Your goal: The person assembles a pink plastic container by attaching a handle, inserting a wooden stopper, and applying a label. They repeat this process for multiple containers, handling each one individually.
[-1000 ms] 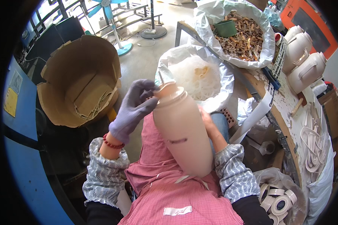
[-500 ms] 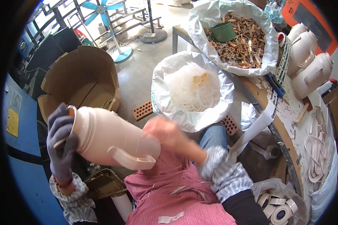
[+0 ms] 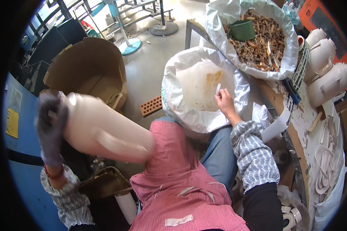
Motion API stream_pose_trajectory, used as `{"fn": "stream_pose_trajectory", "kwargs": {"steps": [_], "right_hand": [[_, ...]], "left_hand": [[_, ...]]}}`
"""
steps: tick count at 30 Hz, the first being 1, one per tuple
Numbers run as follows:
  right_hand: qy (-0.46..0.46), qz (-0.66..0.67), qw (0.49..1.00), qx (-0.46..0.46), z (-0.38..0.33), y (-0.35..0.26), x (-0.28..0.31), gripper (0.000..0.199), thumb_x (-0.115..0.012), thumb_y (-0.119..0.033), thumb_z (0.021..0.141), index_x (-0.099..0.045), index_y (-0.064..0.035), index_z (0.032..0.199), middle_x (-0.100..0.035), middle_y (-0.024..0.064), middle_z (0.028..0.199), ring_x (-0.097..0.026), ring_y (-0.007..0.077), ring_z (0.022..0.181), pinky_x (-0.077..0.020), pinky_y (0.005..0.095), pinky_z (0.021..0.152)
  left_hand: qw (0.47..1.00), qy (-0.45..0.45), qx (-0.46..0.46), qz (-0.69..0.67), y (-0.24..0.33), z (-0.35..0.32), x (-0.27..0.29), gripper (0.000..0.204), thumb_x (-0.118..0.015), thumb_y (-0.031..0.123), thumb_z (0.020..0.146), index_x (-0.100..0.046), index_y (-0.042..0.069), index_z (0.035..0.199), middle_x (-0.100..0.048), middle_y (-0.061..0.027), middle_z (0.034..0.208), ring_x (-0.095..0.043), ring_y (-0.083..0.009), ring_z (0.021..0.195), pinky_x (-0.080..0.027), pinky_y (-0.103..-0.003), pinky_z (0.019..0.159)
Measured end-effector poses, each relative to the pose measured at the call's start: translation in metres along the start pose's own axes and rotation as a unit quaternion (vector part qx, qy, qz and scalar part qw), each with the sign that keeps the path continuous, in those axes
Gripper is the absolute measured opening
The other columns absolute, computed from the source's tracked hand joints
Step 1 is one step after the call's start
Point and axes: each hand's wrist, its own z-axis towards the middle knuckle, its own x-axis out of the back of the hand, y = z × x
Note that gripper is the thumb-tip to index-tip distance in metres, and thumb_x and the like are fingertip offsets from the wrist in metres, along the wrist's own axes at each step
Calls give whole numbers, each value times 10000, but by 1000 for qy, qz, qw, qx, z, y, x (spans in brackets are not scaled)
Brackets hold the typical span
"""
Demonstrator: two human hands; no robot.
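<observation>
My left hand (image 3: 52, 123), in a grey glove, is closed round the neck end of a pale pink thermos jug body (image 3: 108, 129). The jug lies tilted across my lap, its handle facing me and its base resting near my knee; it is slightly blurred. My bare right hand (image 3: 226, 103) is over the right part of a white sack (image 3: 169, 88). Between its thumb and fingers is a thin, whitish plastic ring (image 3: 218, 89), seen edge-on. Translucent plastic rings (image 3: 196, 86) fill the sack, with a yellowish patch among them.
A large cardboard drum (image 3: 86, 73) stands ahead on the left. On the right, a worn bench (image 3: 275, 86) bears more jug bodies (image 3: 329, 84), white handles (image 3: 325, 161) and a hammer (image 3: 315, 122). A sack of brown scraps (image 3: 258, 46) holds a green cup (image 3: 242, 30). A perforated brick (image 3: 151, 106) lies ahead.
My right hand has left the jug's base and moved right to the sack, now with a ring in its fingers. My left hand and the jug have shifted slightly left.
</observation>
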Motion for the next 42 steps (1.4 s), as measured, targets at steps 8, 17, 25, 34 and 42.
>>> {"fn": "stream_pose_trajectory", "kwargs": {"steps": [8,17,25,34,42], "right_hand": [[52,117,989,-77,-70,-44,94,210,-677,-120,863,-563,27,766,-507,83,736,-498,190,647,-406,303,604],[149,190,948,-207,-156,-29,176,250,-607,-190,963,-601,-49,757,-465,-79,669,-368,13,615,-287,194,549],[171,194,904,-340,-254,-33,211,103,-692,-122,886,-671,-24,908,-593,-68,753,-486,7,668,-410,186,615],[242,247,849,-400,-321,-29,217,132,-679,-150,898,-668,-19,911,-572,-63,734,-466,12,651,-375,187,592],[327,150,890,-281,-297,-51,238,180,-626,-108,931,-658,42,837,-607,11,895,-534,53,736,-431,212,654]], "left_hand": [[815,96,-403,406,-18,51,7,468,-728,26,805,-611,114,1249,-627,-35,1230,-643,-195,1057,-576,-269,759],[897,160,-412,-15,79,22,-62,349,-709,-17,826,-627,-29,1166,-671,-126,1082,-680,-218,883,-557,-293,770],[867,-13,-477,-143,127,-4,-209,360,-748,-97,716,-617,6,1034,-628,-152,986,-627,-213,832,-508,-293,657],[927,55,-327,-178,127,6,-249,664,-764,13,763,-475,44,1360,-485,-123,1353,-469,-271,1265,-383,-372,1073],[929,-130,-155,-308,128,6,-263,675,-720,22,793,-434,44,1404,-499,-93,1347,-473,-212,1253,-361,-360,1083]]}}
